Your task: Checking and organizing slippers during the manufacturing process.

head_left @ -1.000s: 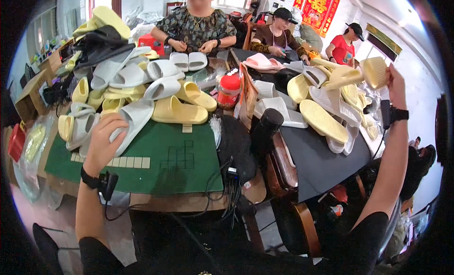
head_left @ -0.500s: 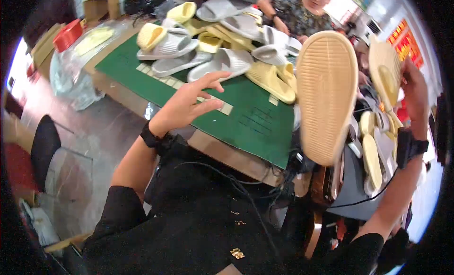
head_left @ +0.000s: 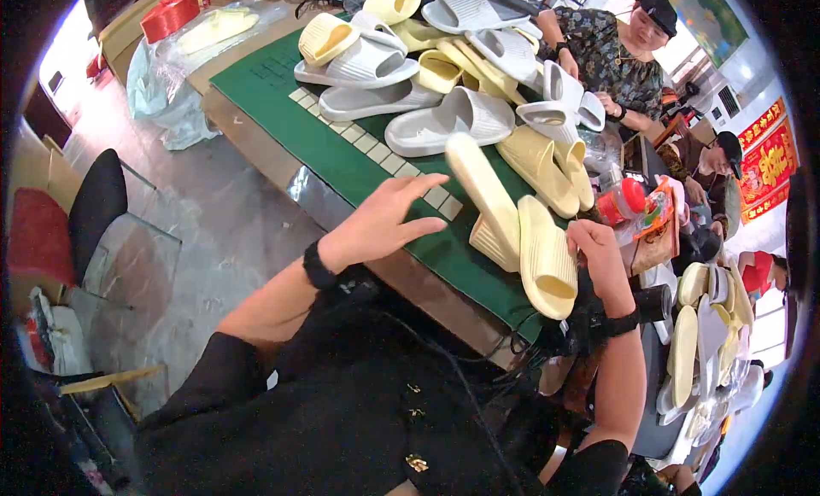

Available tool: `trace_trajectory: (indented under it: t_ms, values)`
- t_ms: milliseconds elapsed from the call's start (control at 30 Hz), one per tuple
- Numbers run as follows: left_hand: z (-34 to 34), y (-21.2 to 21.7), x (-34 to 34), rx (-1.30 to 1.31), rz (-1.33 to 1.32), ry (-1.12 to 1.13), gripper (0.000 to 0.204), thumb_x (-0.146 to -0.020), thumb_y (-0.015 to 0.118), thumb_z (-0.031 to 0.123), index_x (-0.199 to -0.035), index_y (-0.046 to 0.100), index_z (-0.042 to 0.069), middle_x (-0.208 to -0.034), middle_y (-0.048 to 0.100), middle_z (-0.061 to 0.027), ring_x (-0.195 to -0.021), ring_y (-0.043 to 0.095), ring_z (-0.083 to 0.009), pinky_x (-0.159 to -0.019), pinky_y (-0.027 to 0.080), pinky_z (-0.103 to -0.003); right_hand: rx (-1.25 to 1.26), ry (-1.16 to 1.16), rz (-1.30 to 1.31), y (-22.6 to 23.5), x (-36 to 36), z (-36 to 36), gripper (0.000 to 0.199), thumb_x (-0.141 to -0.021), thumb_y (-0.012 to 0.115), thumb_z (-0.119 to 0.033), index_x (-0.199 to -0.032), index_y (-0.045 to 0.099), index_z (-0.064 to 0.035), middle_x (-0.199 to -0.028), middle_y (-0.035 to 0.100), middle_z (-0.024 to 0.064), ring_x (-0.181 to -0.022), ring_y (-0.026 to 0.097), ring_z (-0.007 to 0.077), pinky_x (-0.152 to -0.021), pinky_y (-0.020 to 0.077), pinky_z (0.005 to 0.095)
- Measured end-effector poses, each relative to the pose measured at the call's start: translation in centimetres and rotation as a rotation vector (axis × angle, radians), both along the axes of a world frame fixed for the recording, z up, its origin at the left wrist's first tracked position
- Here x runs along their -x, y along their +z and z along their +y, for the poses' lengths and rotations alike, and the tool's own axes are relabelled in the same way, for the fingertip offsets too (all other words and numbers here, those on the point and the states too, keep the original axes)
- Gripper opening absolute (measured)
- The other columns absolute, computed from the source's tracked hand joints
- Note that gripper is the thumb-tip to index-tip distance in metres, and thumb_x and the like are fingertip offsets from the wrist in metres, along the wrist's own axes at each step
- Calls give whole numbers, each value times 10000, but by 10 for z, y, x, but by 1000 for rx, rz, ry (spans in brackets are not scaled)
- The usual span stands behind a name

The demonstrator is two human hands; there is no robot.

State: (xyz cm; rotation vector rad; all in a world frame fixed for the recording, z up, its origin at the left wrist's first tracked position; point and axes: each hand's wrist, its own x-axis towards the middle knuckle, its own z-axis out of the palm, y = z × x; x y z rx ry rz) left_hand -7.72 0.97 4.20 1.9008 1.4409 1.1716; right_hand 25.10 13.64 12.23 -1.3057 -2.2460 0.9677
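A pair of pale yellow slippers is low over the near right part of the green mat (head_left: 282,76). One yellow slipper (head_left: 548,270) lies toe-end nearest me, its strap facing up. The other yellow slipper (head_left: 484,193) is tilted on its side against it, showing its smooth edge. My right hand (head_left: 600,264) is closed, its fingertips pinched at the right edge of the nearer slipper; the exact grip is partly hidden. To the left, my left hand (head_left: 380,218) hovers over the mat's front edge, fingers apart and holding nothing.
Grey slippers (head_left: 448,125) and more yellow slippers (head_left: 538,167) are heaped at the mat's back. A red-lidded jar (head_left: 622,201) stands right of them. Further slippers (head_left: 683,355) pile up at far right. A person (head_left: 611,61) sits across the table; a chair (head_left: 94,214) stands left.
My right hand has swung leftward and down, bringing the raised yellow slippers onto the mat. My left hand stays open near the mat's front edge. The view has shifted right.
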Motion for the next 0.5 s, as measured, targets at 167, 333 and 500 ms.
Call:
trace_trajectory:
  t_ms: [167,333,500]
  values:
    - [44,-16,-45,-69,67,-100,581,-829,746,253,-1300,500,21,-1223,581,-219,-1136,544,-377,-981,430,-428,74,-51,115,-6,-12,4,371,-1003,516,-311,-695,565,-109,-660,518,-76,-566,424,15,-525,323,182]
    - [62,-20,-69,59,-157,-94,330,-866,709,221,-1046,576,-22,-954,642,-178,-897,614,-267,-828,481,-386,80,-42,203,-9,-12,1,358,-1007,521,-258,-705,560,-70,-694,511,-65,-640,417,34,-578,315,213]
    - [62,43,-29,-14,-113,-18,316,-943,612,295,-960,590,-21,-786,600,-90,-711,557,-137,-649,457,-318,-63,27,196,-4,-16,-2,335,-1021,486,-241,-766,579,-45,-696,506,-63,-647,419,39,-575,316,210]
